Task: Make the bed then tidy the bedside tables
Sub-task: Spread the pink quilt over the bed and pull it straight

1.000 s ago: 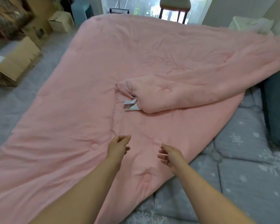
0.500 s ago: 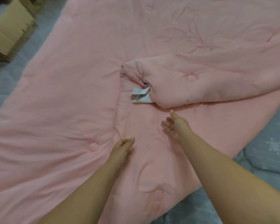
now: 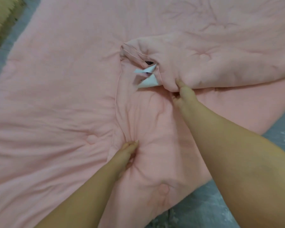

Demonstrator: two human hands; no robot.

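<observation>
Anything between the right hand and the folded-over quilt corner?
Nothing visible. The right hand already grips the edge of the folded corner of the pink quilt; the white tags lie just beside it.

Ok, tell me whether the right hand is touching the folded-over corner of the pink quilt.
Touching. Head view: the right hand pinches the folded-over corner, thumb pressed into it.

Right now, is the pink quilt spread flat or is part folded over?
Partly folded: the pink quilt has its corner doubled back, white tags exposed, right hand gripping it.
</observation>
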